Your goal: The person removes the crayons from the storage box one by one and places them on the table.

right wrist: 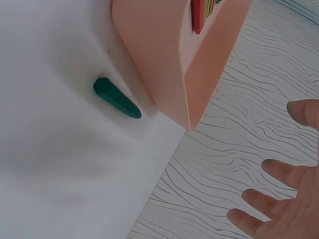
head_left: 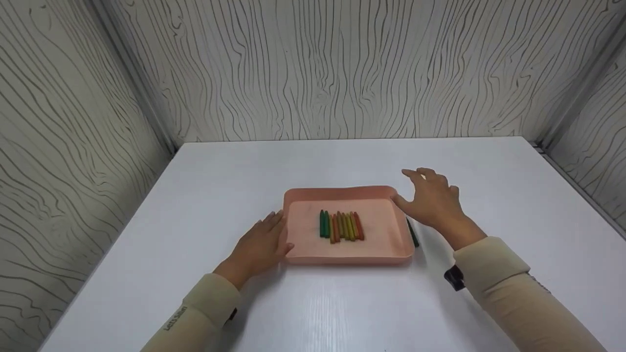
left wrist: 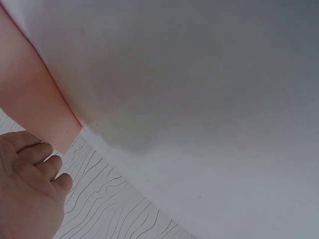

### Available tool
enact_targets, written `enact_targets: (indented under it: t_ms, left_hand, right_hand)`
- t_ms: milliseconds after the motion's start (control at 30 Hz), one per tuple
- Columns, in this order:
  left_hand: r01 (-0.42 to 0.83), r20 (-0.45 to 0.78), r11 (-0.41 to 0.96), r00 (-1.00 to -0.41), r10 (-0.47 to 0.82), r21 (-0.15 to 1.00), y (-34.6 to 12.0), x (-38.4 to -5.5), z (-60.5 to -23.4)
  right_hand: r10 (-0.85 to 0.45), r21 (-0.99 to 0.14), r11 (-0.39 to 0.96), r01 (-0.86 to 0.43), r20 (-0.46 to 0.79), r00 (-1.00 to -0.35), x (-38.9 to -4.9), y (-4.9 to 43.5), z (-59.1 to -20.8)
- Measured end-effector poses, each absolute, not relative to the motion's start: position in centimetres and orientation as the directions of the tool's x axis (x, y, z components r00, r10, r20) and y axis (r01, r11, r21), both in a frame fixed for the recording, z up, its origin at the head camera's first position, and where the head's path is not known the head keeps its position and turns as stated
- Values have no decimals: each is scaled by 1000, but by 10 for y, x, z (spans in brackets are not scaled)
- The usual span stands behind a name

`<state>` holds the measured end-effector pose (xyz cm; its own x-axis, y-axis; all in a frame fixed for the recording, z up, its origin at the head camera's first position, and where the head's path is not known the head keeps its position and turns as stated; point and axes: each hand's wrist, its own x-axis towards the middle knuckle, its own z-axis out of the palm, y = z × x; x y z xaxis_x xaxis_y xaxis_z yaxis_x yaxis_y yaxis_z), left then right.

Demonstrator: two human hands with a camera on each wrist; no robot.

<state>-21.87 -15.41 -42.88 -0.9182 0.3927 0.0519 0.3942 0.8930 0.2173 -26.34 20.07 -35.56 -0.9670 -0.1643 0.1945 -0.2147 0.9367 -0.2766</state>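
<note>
A shallow pink tray (head_left: 313,260) stands on the white table, with a row of crayons (head_left: 341,226) in green, orange, red and yellowish tones lying side by side on its floor. Along the tray's left wall rests my left hand (head_left: 261,246), fingers extended and thumb at the rim. My right hand (head_left: 433,201) is raised over the right rim, fingers spread and nothing in its grasp. Below it, a dark green crayon (right wrist: 117,98) lies on the table just outside the tray's right wall; in the head view the tray's edge partly hides it.
The white table (head_left: 234,171) extends around the tray on every side. Wood-grain patterned panels (head_left: 323,73) rise behind it and at the left and right.
</note>
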Motion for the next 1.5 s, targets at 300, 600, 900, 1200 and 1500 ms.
enact_targets:
  t_ms: [300, 600, 900, 1200, 1500]
  left_hand:
    - [381, 44, 897, -923, 381, 225, -154, -219, -429]
    - [362, 23, 902, -930, 367, 236, -151, -220, -430]
    - [370, 30, 899, -927, 374, 235, -151, -218, -429]
    - [381, 42, 898, -924, 381, 222, -154, -218, -429]
    - [386, 55, 894, -922, 384, 229, -155, -218, -429]
  right_hand:
    - [-202, -287, 923, -258, 212, -956, -266, 180, -367]
    - [-243, -276, 915, -295, 207, -948, -267, 168, -384]
    - [-261, -292, 905, -310, 197, -945, -267, 156, -397]
    - [-260, -361, 888, -285, 118, -958, -263, 146, -410]
    - [-240, -364, 900, -242, 53, -969, -265, 136, -421]
